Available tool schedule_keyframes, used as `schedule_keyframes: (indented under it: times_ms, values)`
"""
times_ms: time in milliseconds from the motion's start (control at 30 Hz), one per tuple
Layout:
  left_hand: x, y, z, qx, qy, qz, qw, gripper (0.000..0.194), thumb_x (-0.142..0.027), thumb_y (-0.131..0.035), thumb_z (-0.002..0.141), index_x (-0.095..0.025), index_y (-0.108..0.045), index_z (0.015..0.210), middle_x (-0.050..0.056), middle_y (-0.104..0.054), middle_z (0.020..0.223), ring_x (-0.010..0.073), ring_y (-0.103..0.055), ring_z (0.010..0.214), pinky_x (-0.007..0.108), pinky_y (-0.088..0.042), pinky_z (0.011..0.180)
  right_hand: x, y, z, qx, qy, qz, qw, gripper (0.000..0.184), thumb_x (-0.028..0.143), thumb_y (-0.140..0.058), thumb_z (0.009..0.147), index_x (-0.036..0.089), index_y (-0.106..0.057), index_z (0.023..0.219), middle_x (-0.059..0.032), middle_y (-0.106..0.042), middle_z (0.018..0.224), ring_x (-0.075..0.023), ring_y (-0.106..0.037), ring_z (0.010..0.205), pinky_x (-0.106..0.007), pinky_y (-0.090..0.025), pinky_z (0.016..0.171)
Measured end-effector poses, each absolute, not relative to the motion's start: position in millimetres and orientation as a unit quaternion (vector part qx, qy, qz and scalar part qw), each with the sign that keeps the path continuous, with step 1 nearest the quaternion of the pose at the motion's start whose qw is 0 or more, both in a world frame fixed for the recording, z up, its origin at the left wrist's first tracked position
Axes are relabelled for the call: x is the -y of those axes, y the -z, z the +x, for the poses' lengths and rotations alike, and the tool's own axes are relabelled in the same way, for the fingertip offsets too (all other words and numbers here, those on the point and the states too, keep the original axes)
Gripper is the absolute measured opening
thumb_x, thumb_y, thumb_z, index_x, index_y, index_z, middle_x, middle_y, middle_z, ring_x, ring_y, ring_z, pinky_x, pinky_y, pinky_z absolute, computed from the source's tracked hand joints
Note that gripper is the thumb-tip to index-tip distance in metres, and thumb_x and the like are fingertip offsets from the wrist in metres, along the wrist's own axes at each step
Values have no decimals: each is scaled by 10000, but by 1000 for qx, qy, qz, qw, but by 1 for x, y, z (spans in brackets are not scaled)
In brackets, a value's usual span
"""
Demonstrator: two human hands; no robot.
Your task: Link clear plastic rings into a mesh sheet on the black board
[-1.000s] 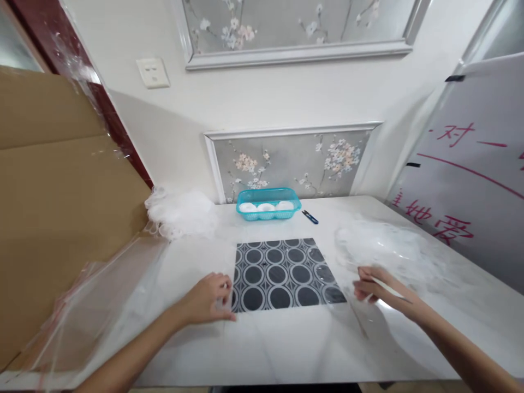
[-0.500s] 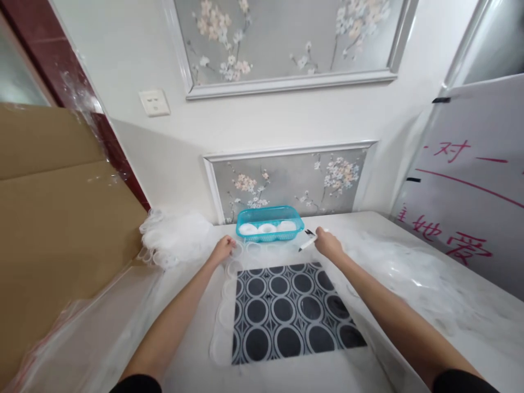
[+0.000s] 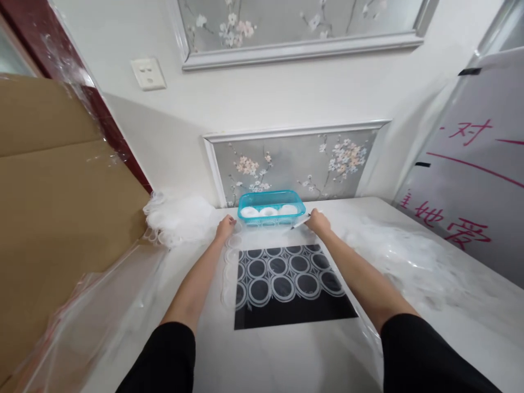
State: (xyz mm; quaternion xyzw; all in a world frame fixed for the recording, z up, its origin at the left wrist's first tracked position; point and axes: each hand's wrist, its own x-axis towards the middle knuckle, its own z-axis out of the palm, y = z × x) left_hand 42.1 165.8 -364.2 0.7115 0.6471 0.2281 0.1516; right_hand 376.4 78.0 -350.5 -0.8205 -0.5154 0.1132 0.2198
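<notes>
The left hand (image 3: 225,226) has its fingers drawn together at the far left corner of a translucent plastic sheet patterned with white rings (image 3: 281,266), seemingly pinching its edge. The right hand (image 3: 318,222) is closed around a slim white pen-like tool with a dark tip (image 3: 301,221), which points left and slightly toward the wearer; whether these fingers also grip the ringed sheet cannot be told. Both forearms reach forward from black sleeves (image 3: 164,355). The ringed sheet lies over the farther part of a flat black rectangular sheet (image 3: 297,315), whose near strip is uncovered, while its scalloped left edge extends past the black onto the white, glossy surface (image 3: 262,355). Between the hands, near the wall, stands a turquoise plastic basket (image 3: 271,198) holding three white, round rolls (image 3: 268,212). Left of the left hand sits a fluffy pile of white ringed material (image 3: 182,218), with clear plastic sheets (image 3: 98,311) and a brown cardboard panel (image 3: 61,229) farther left. Right of the right arm spreads a crumpled heap of clear plastic (image 3: 409,262), and beyond it leans a whitish board with red handwriting (image 3: 470,180).
</notes>
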Motion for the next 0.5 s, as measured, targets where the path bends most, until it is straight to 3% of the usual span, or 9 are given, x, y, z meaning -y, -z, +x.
schedule_keyframes:
  times_ms: [67, 133, 200, 267, 333, 400, 500]
  values:
    - [-150, 357, 42, -636, -222, 729, 123, 321, -308, -587, 884, -114, -539, 1135, 105, -582, 1093, 215, -584, 969, 406, -478, 855, -62, 348, 371, 520, -121, -808, 248, 311, 317, -446, 907, 85, -504, 1107, -260, -589, 1126, -343, -585, 1044, -388, -438, 787]
    - [-118, 352, 38, -612, -221, 753, 93, 392, -280, -606, 856, -100, -504, 1189, 159, -537, 1192, 266, -529, 1101, 425, -423, 941, -38, 349, 355, 545, -143, -781, 270, 368, 419, -331, 952, 130, -537, 1050, -195, -644, 1038, -274, -628, 943, -340, -455, 742]
    - [-71, 352, 30, -577, -210, 786, 76, 353, -291, -571, 865, -120, -523, 1170, 161, -528, 1224, 282, -486, 1165, 412, -379, 993, -7, 354, 327, 589, -222, -723, 284, 509, 522, -187, 961, 178, -563, 983, -89, -683, 809, -182, -637, 675, -273, -459, 605]
    - [-12, 358, 20, -536, -172, 822, 86, 235, -324, -549, 868, -158, -597, 1029, 108, -619, 1060, 268, -564, 1045, 390, -419, 946, 27, 363, 288, 621, -384, -604, 321, 603, 612, -117, 931, 199, -550, 1008, -15, -627, 604, -135, -512, 431, -241, -387, 434]
    - [46, 368, 11, -503, -132, 848, 102, 160, -308, -566, 843, -176, -635, 902, 78, -661, 907, 262, -613, 932, 372, -465, 877, 56, 371, 247, 602, -507, -494, 369, 605, 682, -188, 891, 197, -549, 868, 9, -543, 508, -111, -427, 383, -222, -315, 369]
    - [92, 381, 3, -473, -112, 867, 109, 194, -228, -534, 846, -187, -637, 1004, 74, -670, 1027, 251, -611, 995, 359, -464, 908, 75, 377, 214, 584, -538, -446, 413, 531, 689, -320, 863, 206, -507, 745, 20, -503, 500, -98, -420, 401, -206, -292, 351]
    - [126, 403, -8, -397, -108, 911, 24, 333, -125, -386, 893, -150, -594, 1152, 100, -615, 1222, 235, -570, 1136, 357, -441, 984, 82, 383, 187, 586, -552, -422, 417, 435, 636, -519, 798, 203, -521, 759, 13, -567, 592, -99, -475, 439, -201, -338, 350]
